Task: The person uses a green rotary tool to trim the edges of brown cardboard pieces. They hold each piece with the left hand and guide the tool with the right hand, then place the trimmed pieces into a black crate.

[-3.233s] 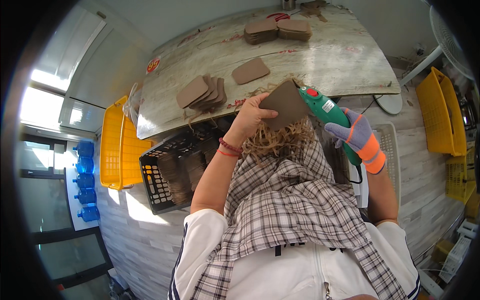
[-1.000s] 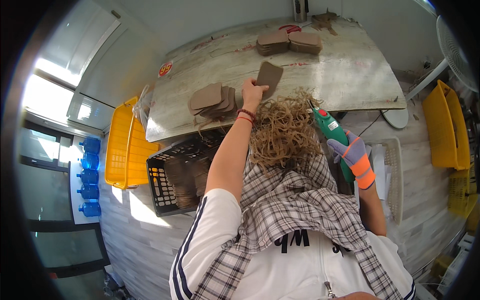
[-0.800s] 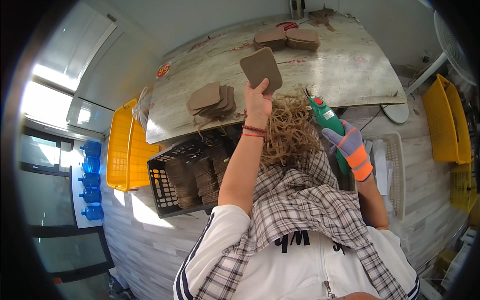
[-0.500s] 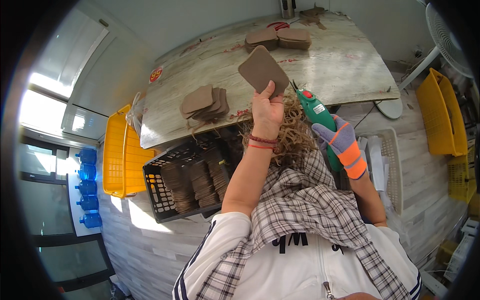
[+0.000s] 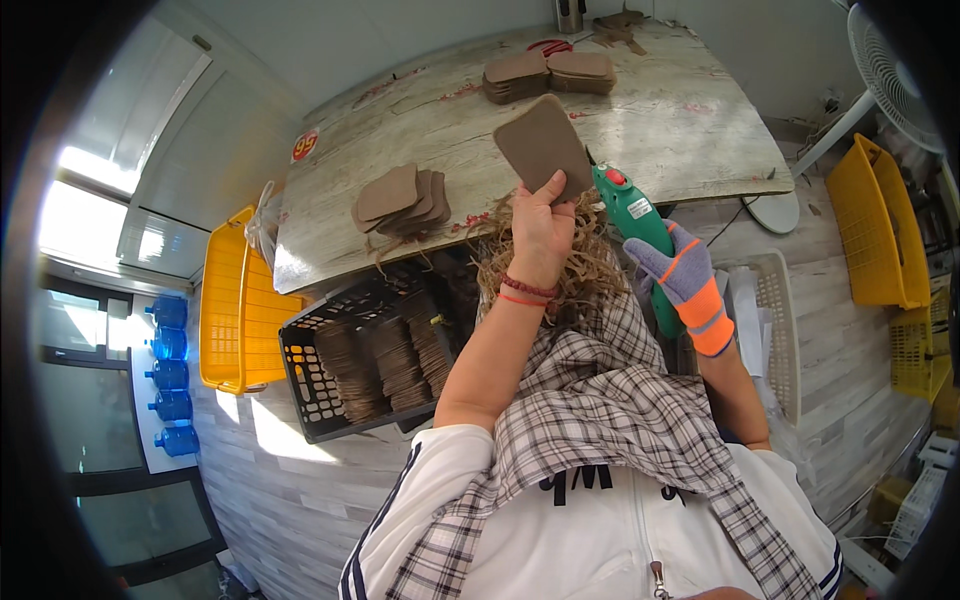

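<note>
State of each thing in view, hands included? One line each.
Left hand: bare, gripping brown pad
Brown pad: held up, tilted
Right hand: gloved, gripping green cutter
Green cutter: held, running unclear
Brown strips: loose, tangled
Black crate: open, holding stacked pieces
Near pads: fanned
Far stacks: side by side
Fan: standing, running unclear

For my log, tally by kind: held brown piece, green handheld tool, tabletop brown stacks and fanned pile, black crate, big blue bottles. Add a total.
Held brown piece: 1
Green tool: 1
Tabletop stacks: 2
Fanned pile: 1
Black crate: 1
Blue bottles: 5
Total: 11
</note>
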`<act>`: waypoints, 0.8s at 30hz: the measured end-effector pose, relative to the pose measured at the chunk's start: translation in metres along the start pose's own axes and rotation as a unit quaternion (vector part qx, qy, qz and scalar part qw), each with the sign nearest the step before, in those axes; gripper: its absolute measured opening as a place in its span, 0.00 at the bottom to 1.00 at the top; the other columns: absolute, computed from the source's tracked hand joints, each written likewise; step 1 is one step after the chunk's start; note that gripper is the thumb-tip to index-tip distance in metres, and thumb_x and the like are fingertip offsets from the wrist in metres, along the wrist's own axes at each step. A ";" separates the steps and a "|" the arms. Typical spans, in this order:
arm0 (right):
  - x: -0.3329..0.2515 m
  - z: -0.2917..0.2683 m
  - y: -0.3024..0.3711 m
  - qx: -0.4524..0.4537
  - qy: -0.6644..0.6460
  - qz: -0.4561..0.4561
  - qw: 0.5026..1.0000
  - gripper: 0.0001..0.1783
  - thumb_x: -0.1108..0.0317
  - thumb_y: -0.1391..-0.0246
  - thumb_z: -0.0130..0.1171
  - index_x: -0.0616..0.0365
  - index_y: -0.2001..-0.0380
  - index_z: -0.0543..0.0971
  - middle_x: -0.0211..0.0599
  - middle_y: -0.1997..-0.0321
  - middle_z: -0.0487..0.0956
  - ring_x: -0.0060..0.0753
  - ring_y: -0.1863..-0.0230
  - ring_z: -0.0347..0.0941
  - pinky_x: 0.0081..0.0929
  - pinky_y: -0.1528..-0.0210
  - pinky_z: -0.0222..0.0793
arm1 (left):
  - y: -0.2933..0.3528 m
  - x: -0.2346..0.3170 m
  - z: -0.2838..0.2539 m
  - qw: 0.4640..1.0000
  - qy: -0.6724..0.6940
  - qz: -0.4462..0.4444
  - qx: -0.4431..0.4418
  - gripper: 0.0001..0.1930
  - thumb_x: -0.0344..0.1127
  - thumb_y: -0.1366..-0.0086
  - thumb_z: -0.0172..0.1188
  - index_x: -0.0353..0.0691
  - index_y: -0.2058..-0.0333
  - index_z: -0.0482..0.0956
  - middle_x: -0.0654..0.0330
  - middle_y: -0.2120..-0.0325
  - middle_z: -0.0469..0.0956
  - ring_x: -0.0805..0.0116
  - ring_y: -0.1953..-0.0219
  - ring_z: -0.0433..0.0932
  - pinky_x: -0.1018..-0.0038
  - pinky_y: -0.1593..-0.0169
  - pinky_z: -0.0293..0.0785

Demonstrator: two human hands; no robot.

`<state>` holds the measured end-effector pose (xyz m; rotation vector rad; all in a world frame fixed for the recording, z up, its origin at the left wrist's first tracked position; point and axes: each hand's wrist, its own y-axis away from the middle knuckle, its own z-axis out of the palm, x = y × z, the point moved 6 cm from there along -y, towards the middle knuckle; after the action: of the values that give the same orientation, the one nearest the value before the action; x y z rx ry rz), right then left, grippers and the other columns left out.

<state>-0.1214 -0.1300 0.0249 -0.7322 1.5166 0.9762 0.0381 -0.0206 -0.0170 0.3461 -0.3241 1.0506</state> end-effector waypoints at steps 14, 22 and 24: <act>-0.010 -0.017 -0.008 0.014 0.063 -0.045 0.997 0.19 0.63 0.50 0.66 0.64 0.60 0.74 0.30 0.77 0.75 0.18 0.84 0.70 0.17 0.81 0.67 | 0.026 -0.005 -0.011 0.987 -0.145 -0.041 -0.047 0.14 0.18 0.39 0.53 0.35 0.54 0.69 0.55 0.57 0.76 0.62 0.56 0.77 0.64 0.50 0.76; -0.026 -0.031 0.014 -0.071 0.102 0.021 0.992 0.22 0.63 0.52 0.67 0.64 0.58 0.73 0.29 0.76 0.75 0.18 0.81 0.70 0.19 0.78 0.69 | 0.022 0.047 -0.013 0.936 -0.331 -0.035 -0.118 0.18 0.17 0.43 0.56 0.33 0.53 0.74 0.57 0.59 0.79 0.67 0.58 0.78 0.70 0.54 0.76; -0.021 -0.034 0.017 -0.090 0.117 0.022 0.989 0.23 0.63 0.53 0.68 0.64 0.58 0.73 0.29 0.76 0.75 0.17 0.81 0.69 0.18 0.78 0.67 | 0.018 0.061 -0.014 0.905 -0.404 -0.045 -0.128 0.20 0.17 0.44 0.57 0.32 0.51 0.73 0.58 0.58 0.79 0.69 0.58 0.78 0.72 0.54 0.76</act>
<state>-0.1483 -0.1536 0.0492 -0.9722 1.6662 1.0998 0.0517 0.0414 -0.0012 0.5454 -1.1708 0.7149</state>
